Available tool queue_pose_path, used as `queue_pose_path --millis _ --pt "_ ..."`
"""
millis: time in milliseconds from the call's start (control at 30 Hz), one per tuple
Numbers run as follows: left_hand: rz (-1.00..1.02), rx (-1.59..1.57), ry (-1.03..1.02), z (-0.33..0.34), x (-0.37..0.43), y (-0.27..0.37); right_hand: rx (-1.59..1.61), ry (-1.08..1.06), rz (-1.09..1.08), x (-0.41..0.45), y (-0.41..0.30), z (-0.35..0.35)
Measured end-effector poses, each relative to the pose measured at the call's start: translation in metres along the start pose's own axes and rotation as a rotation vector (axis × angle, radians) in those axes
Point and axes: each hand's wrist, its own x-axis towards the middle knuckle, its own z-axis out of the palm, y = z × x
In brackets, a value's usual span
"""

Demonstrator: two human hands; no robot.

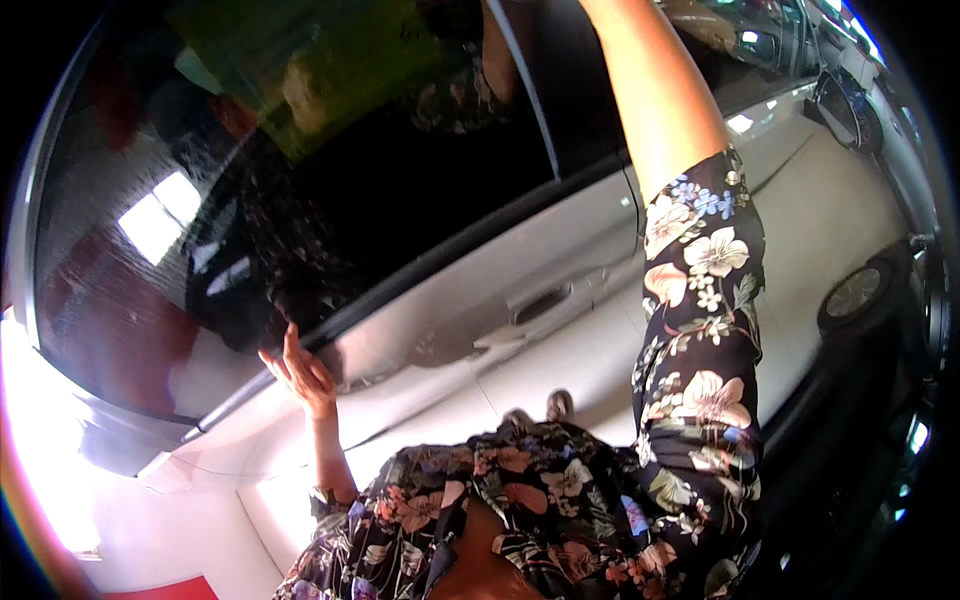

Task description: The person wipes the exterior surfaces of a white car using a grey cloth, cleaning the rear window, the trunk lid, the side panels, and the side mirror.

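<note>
My left hand (300, 379) is raised at the lower edge of a car's dark side window (420, 202). Its fingers are spread, with nothing seen in them, and the fingertips overlap the glass; I cannot tell whether they touch it. My right arm (667, 97) stretches up past the window, and the right hand is beyond the top of the picture. A yellow-green patch (352, 56) shows across the upper glass, either a reflection or something behind it. Below the window runs the silver car door (465, 300) with its recessed handle (544, 302).
To the right are the car's side mirror (838, 109) and front wheel (853, 294). Another dark vehicle (825, 435) seems to stand close on that side. Pale floor tiles (480, 386) lie underfoot, and a red surface (161, 589) shows at bottom left.
</note>
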Motion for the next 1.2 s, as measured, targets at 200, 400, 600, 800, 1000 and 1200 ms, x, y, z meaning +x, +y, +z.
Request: queue_pose_path --millis 200,400,600,800,1000,1200 --pt "0.009 0.084 -0.074 0.005 0.014 0.004 -0.027 -0.384 -0.078 -0.164 0.012 0.004" --pt "0.002 0.085 -0.158 0.014 0.043 0.016 0.131 -0.527 -0.080 -0.306 -0.001 -0.007" --pt "0.174 0.048 -0.091 0.007 0.015 0.025 0.359 -0.784 -0.286 -0.341 -0.041 -0.029" --pt "0.218 -0.300 -0.368 0.001 -0.053 0.094 0.623 -0.984 -0.837 -0.345 -0.132 -0.050" --pt "-0.075 -0.414 -0.561 -0.015 -0.112 0.131 0.498 -1.113 -0.976 -0.332 -0.230 -0.051" --pt "-0.400 -0.268 -0.650 -0.022 -0.133 0.116 0.521 -0.998 -1.064 -0.350 -0.325 -0.010"
